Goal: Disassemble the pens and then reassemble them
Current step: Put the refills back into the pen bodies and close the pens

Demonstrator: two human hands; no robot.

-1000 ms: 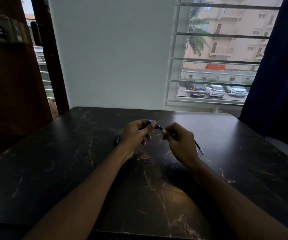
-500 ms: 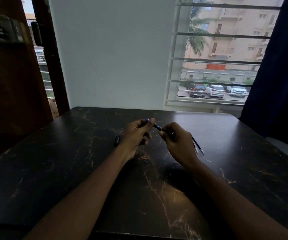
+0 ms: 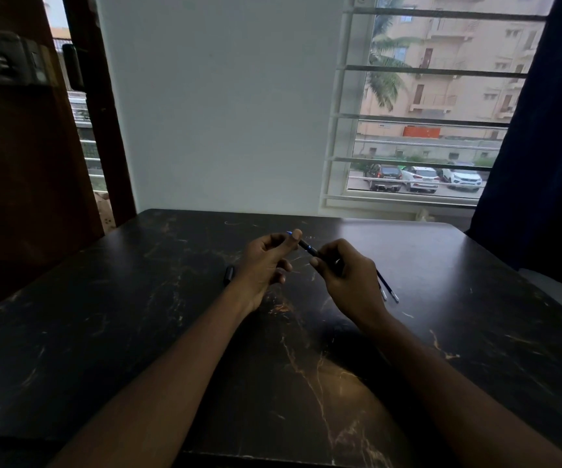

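Home room: marble-look table (image 3: 306,383), barred window (image 3: 424,123)

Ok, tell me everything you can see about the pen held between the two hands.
The pen is slim and dark with a blue tip at its far left end. It looks plastic. It is held above the table, tilted, left hand pinching the blue end, right hand gripping the other. Much is hidden by fingers.
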